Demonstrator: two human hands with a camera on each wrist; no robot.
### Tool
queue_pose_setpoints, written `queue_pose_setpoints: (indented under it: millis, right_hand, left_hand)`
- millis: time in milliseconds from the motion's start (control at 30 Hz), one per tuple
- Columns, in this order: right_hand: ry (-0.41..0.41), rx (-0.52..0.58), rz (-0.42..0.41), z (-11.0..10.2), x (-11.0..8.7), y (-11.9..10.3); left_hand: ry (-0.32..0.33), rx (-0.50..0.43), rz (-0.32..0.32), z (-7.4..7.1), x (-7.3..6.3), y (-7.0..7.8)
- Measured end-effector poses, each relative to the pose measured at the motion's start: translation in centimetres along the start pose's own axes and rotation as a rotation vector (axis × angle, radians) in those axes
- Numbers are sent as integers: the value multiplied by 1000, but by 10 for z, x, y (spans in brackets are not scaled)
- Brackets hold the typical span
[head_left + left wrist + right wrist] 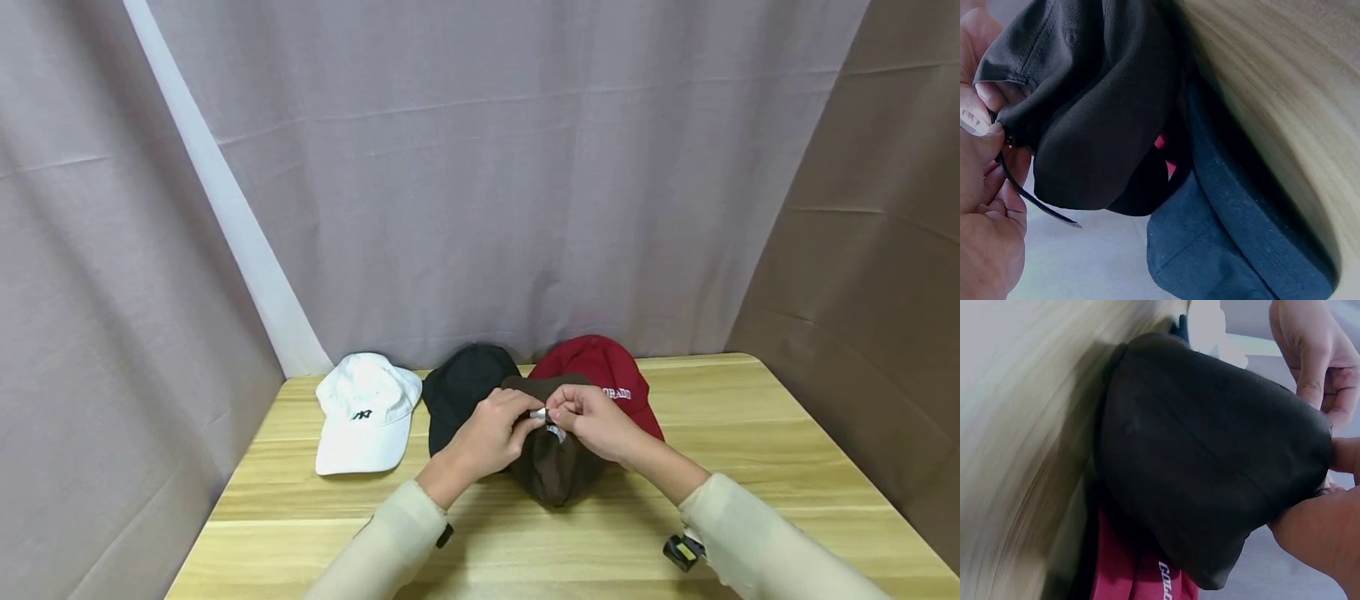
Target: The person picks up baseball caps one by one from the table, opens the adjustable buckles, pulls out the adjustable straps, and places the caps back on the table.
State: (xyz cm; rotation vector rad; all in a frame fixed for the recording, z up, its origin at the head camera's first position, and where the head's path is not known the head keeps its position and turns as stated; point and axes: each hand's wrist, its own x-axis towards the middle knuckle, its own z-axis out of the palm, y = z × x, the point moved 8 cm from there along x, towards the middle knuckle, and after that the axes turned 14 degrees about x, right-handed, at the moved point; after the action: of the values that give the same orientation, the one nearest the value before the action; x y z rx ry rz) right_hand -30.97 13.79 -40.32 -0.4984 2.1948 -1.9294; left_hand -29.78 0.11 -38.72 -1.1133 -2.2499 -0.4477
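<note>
A dark brown cap (553, 477) stands with its crown toward me and its back opening up, held by both hands at the rear strap. My left hand (489, 431) pinches the strap near a small shiny metal piece (538, 413). Close beside it, my right hand (597, 423) pinches the same strap area with thumb and fingers. In the left wrist view, a thin dark strap end (1038, 201) hangs loose below the fingers. From the right wrist, the cap's crown (1197, 444) hides much of the fingertips' work.
Behind the brown cap sit a black cap (463, 379) and a red cap (588, 357) with white lettering. Farther left lies a white cap (367, 400), brim toward me. The wooden table (262, 508) meets grey curtains (480, 208) at the back.
</note>
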Motion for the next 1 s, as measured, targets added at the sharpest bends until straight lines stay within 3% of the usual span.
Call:
queue_pose_setpoints:
  millis: [600,1000]
  right_hand:
    - [15,-127,-46,-6,0,0]
    - [22,-107,-68,-7,0,-1]
  left_hand:
    - [20,33,21,2,3,5]
    - [32,-14,18,3,2,6]
